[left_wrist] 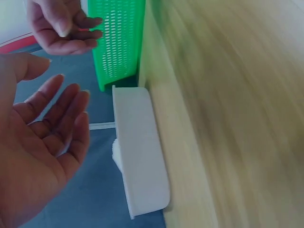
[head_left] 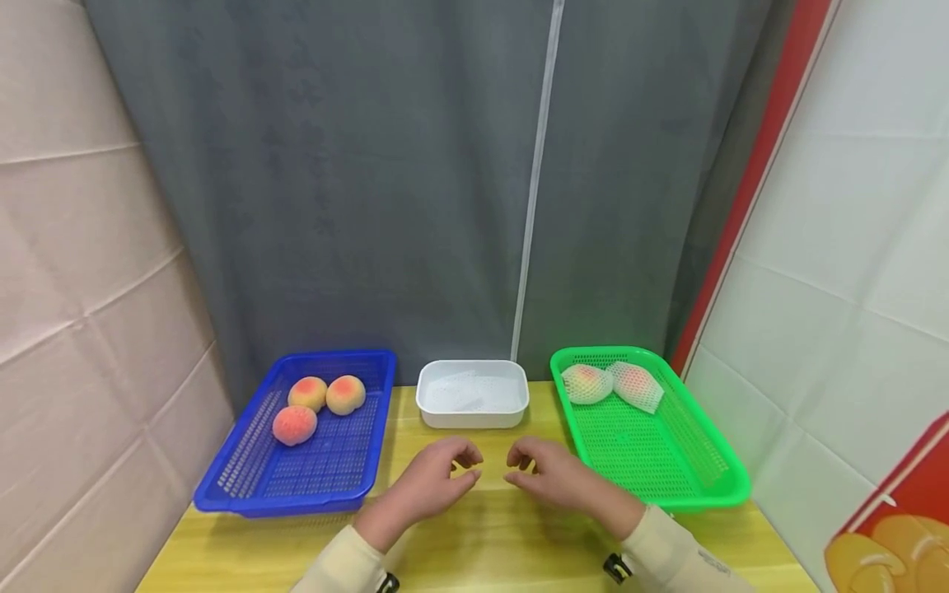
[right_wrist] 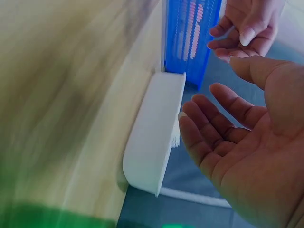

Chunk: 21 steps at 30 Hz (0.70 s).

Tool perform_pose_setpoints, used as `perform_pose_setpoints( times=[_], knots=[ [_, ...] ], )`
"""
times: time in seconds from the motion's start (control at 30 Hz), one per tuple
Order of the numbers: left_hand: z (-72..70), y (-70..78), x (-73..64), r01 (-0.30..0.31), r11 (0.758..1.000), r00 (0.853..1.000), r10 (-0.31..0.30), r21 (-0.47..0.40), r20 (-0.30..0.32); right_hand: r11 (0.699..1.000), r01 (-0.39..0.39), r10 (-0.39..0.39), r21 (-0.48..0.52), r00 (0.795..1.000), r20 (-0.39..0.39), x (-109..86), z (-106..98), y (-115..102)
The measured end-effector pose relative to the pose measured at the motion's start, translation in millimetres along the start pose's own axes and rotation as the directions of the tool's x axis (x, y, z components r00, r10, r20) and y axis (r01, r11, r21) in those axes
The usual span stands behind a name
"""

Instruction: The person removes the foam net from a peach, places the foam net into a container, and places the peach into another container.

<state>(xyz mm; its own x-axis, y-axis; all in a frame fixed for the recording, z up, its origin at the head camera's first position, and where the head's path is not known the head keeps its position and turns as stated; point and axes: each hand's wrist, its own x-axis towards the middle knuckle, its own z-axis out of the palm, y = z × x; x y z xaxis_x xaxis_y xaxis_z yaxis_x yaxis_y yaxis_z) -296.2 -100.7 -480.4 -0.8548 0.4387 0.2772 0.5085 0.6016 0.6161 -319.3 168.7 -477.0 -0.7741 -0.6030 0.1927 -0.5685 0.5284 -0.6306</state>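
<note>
Above the table in front of the white tub (head_left: 474,418), my left hand (head_left: 439,478) and right hand (head_left: 552,475) face each other with a gap between them. Both have loosely curved fingers and hold nothing; the wrist views show bare palms on the left hand (left_wrist: 42,137) and the right hand (right_wrist: 247,142). White netting (head_left: 474,394) lies inside the tub. To the left, a blue basket (head_left: 326,469) contains two yellow-red peaches (head_left: 345,395) and a redder peach (head_left: 294,425). On the right, a green basket (head_left: 645,461) has two peaches in white foam nets (head_left: 636,387) at its far end.
The baskets and tub stand on a wooden table (head_left: 474,535). Behind it hangs a grey curtain (head_left: 371,206) with a pale vertical strip. Light wall coverings flank both sides, the right one (head_left: 838,288) edged in red.
</note>
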Motion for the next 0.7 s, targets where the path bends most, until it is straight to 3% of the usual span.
perform_pose_setpoints(
  times=[0.23, 0.43, 0.7],
  knots=[
    [19.1, 2.6, 22.7, -0.059, 0.998, 0.998, 0.059, -0.012, -0.034, 1.0, -0.027, 0.026, -0.01, 0.996, -0.091, -9.8, -27, 10],
    [32.6, 12.0, 39.4, -0.104, 0.995, 0.994, 0.104, -0.008, -0.014, 0.995, -0.095, 0.095, 0.007, 0.987, -0.133, -17.1, -43, 17],
    [48.8, 27.6, 57.3, -0.118, 0.993, 0.993, 0.118, -0.005, 0.028, 0.99, -0.141, 0.139, 0.002, 0.976, -0.168, -29.9, -59, 24]
  ],
)
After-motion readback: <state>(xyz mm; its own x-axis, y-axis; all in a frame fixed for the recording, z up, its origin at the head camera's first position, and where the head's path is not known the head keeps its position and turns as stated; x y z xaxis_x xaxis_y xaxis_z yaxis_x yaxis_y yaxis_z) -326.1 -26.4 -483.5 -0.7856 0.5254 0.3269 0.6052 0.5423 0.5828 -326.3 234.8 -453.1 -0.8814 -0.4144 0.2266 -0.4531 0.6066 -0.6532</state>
